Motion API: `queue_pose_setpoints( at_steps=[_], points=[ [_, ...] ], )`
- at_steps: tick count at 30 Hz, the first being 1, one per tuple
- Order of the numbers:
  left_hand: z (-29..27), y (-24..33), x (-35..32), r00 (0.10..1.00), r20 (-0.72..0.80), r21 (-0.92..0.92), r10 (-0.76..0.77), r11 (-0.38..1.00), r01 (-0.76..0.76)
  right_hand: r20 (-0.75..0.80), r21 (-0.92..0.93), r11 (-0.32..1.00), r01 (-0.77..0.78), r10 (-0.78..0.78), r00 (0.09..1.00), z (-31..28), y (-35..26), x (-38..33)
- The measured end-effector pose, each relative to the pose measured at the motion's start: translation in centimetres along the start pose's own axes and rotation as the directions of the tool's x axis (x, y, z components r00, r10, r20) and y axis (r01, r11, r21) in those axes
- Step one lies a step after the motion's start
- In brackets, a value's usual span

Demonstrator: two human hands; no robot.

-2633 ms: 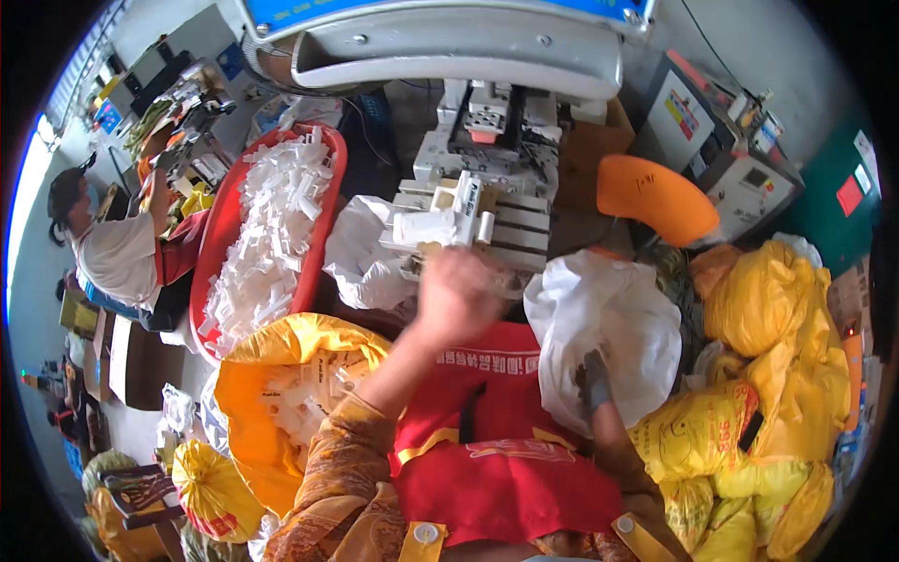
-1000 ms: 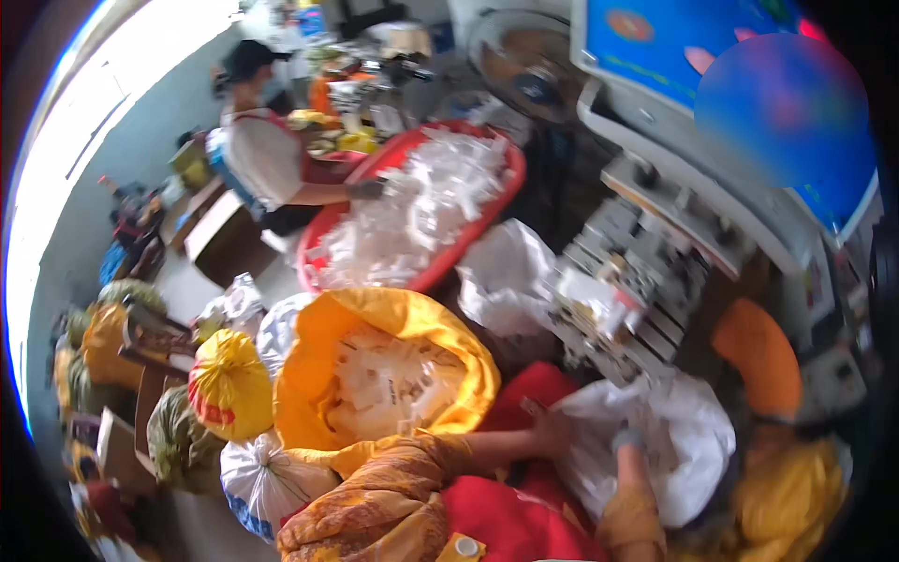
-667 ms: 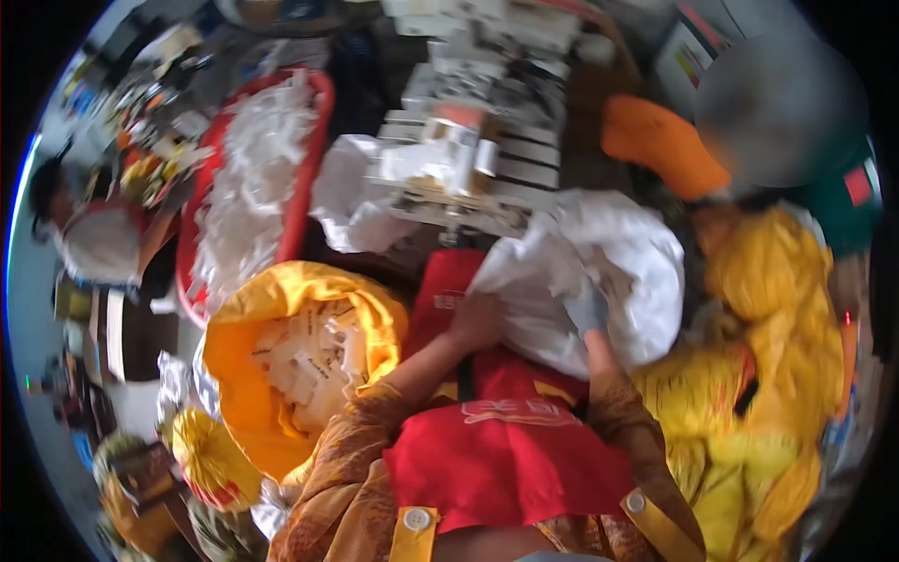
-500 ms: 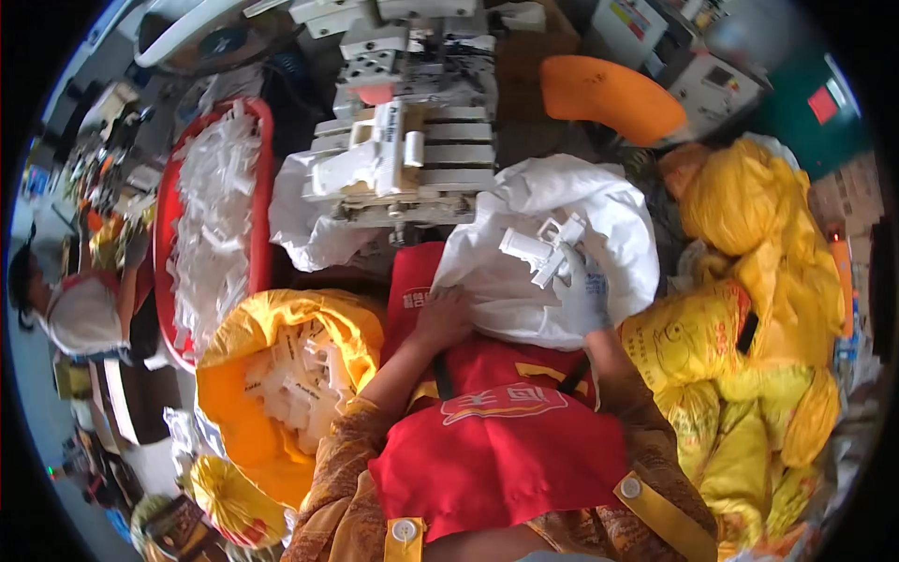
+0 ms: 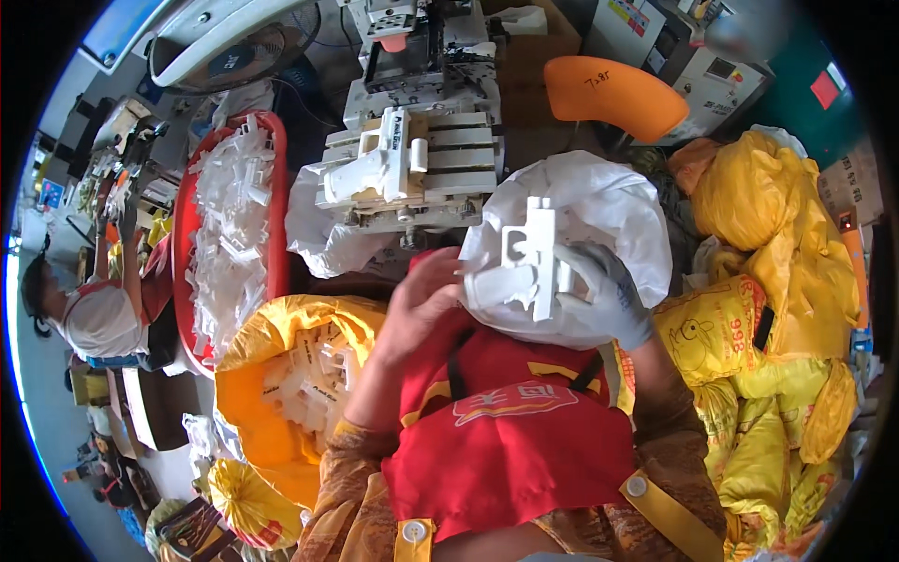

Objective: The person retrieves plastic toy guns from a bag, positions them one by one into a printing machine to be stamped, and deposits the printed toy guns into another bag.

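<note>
While the gloved right hand [image 5: 609,295] grips the white plastic part [image 5: 534,258] upright over the white bag [image 5: 599,201] | left hand [image 5: 421,304] (bare, loosely open, empty) just left of it, touching bag.

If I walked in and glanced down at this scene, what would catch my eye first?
Probably the white plastic part at the centre, held up by the gloved right hand over a white bag, with the bare left hand beside it at the bag's edge. Next, the red tub on the left heaped with white parts, and the open yellow sack below it holding more. Bulging yellow sacks crowd the right side.
</note>
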State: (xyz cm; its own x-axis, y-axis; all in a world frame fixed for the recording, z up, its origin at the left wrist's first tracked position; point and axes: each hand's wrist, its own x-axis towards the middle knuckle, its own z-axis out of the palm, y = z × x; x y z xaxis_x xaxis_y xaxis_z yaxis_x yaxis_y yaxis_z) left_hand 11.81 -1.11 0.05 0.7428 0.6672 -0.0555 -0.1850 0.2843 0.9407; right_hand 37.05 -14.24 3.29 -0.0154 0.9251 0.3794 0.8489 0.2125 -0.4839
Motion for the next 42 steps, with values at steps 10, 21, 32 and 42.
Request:
queue_pose_setpoints(
  at_steps=[10, 21, 32, 42],
  points=[
    [1.9, -1.3, -0.9, 0.969, 0.192, -0.46, -0.157, 0.858, 0.231, 0.084, 0.142, 0.976, 0.163, -0.176, 0.981, -1.1, -0.9, 2.3],
    [-7.5, 7.1, 7.7, 0.604, -0.043, 0.997, 0.796, 0.076, -0.03, -0.093, 0.731, 0.667, -0.146, 0.309, 0.947, 0.5, -0.6, 4.7],
    [-13.6, 11.3, 0.7, 0.302, -0.534, 0.845, 0.79, 0.505, 0.173, -0.367, 0.181, 0.947, 0.266, -0.186, 0.911, 6.7, -2.1, 17.7],
    [-14.6, 5.1, -14.6, 0.197, -0.754, 0.651, 0.627, 0.753, 0.097, 0.193, -0.128, 0.957, 0.261, -0.234, 0.953, 5.9, -2.5, 21.9]
  ],
)
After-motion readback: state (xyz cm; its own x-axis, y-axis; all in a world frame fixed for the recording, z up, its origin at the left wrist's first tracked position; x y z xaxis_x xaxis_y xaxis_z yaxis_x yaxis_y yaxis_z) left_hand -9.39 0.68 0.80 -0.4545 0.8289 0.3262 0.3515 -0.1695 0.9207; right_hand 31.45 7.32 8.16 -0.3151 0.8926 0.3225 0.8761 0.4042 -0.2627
